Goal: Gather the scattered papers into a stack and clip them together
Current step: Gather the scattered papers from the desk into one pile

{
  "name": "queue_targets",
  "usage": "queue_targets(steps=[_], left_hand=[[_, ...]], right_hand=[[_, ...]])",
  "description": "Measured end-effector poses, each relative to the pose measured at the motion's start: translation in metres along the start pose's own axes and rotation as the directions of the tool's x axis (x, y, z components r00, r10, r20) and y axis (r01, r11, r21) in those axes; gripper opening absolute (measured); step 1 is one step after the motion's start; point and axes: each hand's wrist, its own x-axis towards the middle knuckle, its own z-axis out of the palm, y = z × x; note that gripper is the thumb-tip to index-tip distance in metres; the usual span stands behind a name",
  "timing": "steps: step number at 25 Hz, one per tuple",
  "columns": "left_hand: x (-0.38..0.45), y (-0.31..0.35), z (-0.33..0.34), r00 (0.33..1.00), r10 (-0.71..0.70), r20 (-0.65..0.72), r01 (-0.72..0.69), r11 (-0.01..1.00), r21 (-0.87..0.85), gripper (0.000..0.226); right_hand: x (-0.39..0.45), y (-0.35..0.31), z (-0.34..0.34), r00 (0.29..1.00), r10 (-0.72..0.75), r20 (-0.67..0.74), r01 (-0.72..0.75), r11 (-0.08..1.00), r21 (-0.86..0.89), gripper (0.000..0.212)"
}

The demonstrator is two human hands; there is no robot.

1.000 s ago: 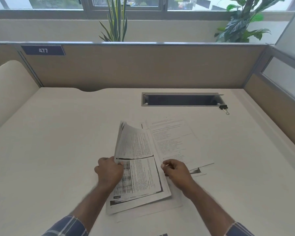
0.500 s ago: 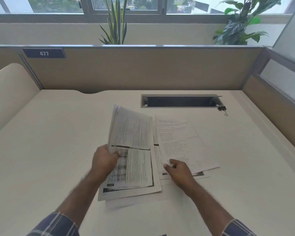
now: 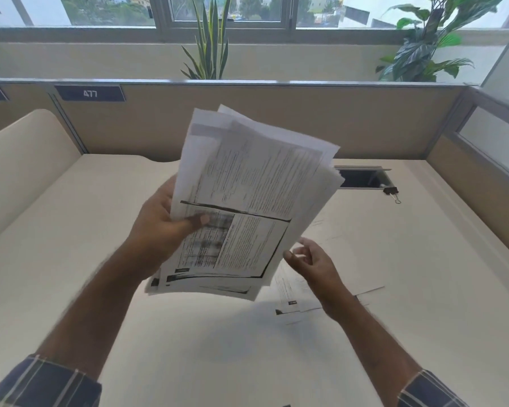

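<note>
I see the gathered sheaf [image 3: 247,201] lifted off the desk [image 3: 188,348], pinched only by my left hand [image 3: 159,227], thumb on top; its fanned, uneven edges could slide loose from that one-sided grip. My right hand [image 3: 312,259] hovers loosely curled, holding nothing, above the remaining sheets [image 3: 350,259], which look blurred. The binder clip [image 3: 391,191] sits well apart by the cable slot [image 3: 362,177], half hidden behind the sheaf

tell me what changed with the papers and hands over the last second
The left hand, which gripped the bundle of printed sheets on the desk, has lifted it clear, upright toward the camera. The right hand let go of the sheets on the desk and hovers, fingers loosely curled. Those sheets and the binder clip stayed put.
</note>
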Motion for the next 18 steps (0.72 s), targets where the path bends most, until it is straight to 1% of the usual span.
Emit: queue_targets(steps=[2, 3, 4, 5, 7, 8, 9, 11, 13, 15, 18], left_hand=[[-0.001, 0.004, 0.004, 0.995, -0.073, 0.064, 0.08, 0.989, -0.124, 0.038], [-0.002, 0.003, 0.007, 0.989, -0.113, 0.099, 0.128, 0.978, -0.163, 0.033], [-0.002, 0.0, 0.011, 0.98, -0.149, 0.129, 0.169, 0.972, -0.165, 0.031], [-0.001, -0.004, 0.016, 0.975, -0.174, 0.141, 0.192, 0.974, -0.124, 0.027], [0.003, -0.015, 0.028, 0.976, -0.182, 0.12, 0.178, 0.983, 0.046, 0.019], [0.004, -0.02, 0.034, 0.979, -0.172, 0.108, 0.161, 0.981, 0.108, 0.02], [0.005, -0.024, 0.039, 0.982, -0.163, 0.095, 0.151, 0.981, 0.122, 0.023], [0.009, -0.031, 0.049, 0.987, -0.156, 0.031, 0.153, 0.984, 0.095, 0.029], [0.013, -0.037, 0.054, 0.988, -0.153, -0.018, 0.154, 0.987, 0.041, 0.029], [0.017, -0.04, 0.058, 0.99, -0.138, -0.006, 0.137, 0.989, -0.046, 0.028], [0.021, -0.046, 0.064, 0.995, -0.076, 0.064, 0.086, 0.981, -0.176, 0.043]], right_hand=[[0.002, -0.023, -0.001, 0.982, -0.131, 0.139, 0.097, 0.969, 0.226, 0.058], [0.003, -0.031, -0.002, 0.974, -0.163, 0.156, 0.105, 0.94, 0.325, 0.052], [0.002, -0.039, -0.003, 0.975, -0.164, 0.149, 0.095, 0.916, 0.39, 0.047], [0.002, -0.044, -0.004, 0.982, -0.147, 0.116, 0.088, 0.908, 0.409, 0.044], [0.001, -0.047, -0.006, 0.993, -0.118, 0.012, 0.106, 0.925, 0.365, 0.035], [0.001, -0.048, -0.008, 0.992, -0.119, -0.038, 0.125, 0.934, 0.333, 0.03], [0.001, -0.049, -0.01, 0.988, -0.132, -0.078, 0.15, 0.939, 0.308, 0.025], [0.0, -0.055, -0.016, 0.977, -0.171, -0.13, 0.201, 0.942, 0.269, 0.02], [0.001, -0.06, -0.023, 0.965, -0.212, -0.152, 0.242, 0.946, 0.217, 0.018], [0.003, -0.067, -0.03, 0.952, -0.266, -0.15, 0.288, 0.945, 0.155, 0.017], [0.006, -0.073, -0.045, 0.934, -0.339, -0.111, 0.35, 0.931, 0.101, 0.022]])
